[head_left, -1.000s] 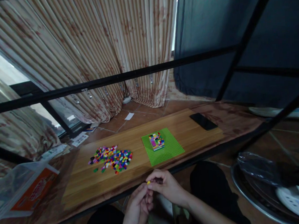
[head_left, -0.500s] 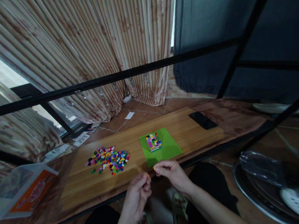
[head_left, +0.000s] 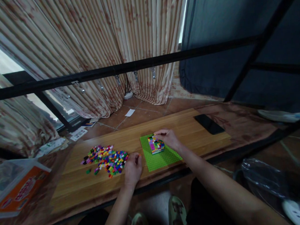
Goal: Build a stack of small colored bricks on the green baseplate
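Observation:
A small block of stacked multicoloured toy bricks [head_left: 156, 146] stands on a green studded baseplate [head_left: 167, 161]. My right hand [head_left: 168, 138] reaches over the baseplate, its thumb and finger pinched at the far top edge of the stack. The small yellow brick in that pinch is mostly covered by the fingertips. Beside the baseplate's left edge, my left hand [head_left: 133, 168] hovers low over the board with curled fingers closed on a tiny orange brick [head_left: 139, 156]. Close to its left lies a heap of loose toy bricks [head_left: 109, 159] in many colours.
The wooden board [head_left: 86, 189] carries a black phone [head_left: 209, 124] at its right end. A clear tub with an orange label [head_left: 23, 191] stands at the left. A dark metal rail [head_left: 137, 64] crosses behind, before striped curtains [head_left: 85, 35].
My right hand has moved forward from the board's front edge to the brick stack. My left hand has moved forward and left, nearer the loose bricks. The view has shifted slightly.

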### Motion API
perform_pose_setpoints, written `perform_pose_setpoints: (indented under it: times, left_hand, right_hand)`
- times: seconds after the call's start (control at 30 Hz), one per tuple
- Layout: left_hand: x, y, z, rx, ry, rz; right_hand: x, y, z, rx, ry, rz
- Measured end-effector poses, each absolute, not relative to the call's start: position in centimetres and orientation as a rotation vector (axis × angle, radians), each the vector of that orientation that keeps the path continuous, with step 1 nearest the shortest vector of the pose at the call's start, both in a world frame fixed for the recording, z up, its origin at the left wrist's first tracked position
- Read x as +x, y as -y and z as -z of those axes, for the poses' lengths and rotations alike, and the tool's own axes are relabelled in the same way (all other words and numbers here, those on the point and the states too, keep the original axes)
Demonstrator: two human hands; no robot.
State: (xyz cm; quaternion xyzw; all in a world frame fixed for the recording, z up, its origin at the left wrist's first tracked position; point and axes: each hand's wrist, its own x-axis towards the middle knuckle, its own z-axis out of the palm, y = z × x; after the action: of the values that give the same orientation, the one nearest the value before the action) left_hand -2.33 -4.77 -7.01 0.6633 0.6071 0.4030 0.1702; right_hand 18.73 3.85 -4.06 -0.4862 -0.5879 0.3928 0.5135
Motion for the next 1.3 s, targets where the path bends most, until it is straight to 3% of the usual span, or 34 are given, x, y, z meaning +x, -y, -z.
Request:
perform_pose_setpoints:
  times: [0.23, 0.6, 1.17, 1.3]
  left_hand:
    - [-2.7, 4.8, 8.1, 1.850, -1.745, -1.162]
    - [-2.5, 4.9, 8.2, 1.793, -1.733, -1.159]
    - [-2.7, 4.9, 8.0, 1.764, -1.712, -1.191]
    - [-3.0, 4.7, 7.4, 1.556, -1.643, -1.302]
  right_hand:
    - [18.7, -5.1, 4.3, -1.176, 1.537, -0.998]
    - [19.3, -6.1, 2.8, -1.289, 1.502, -1.374]
    - [19.2, -5.9, 2.5, -1.233, 1.598, -1.331]
    - [19.6, -4.7, 2.2, -1.189, 1.423, -1.158]
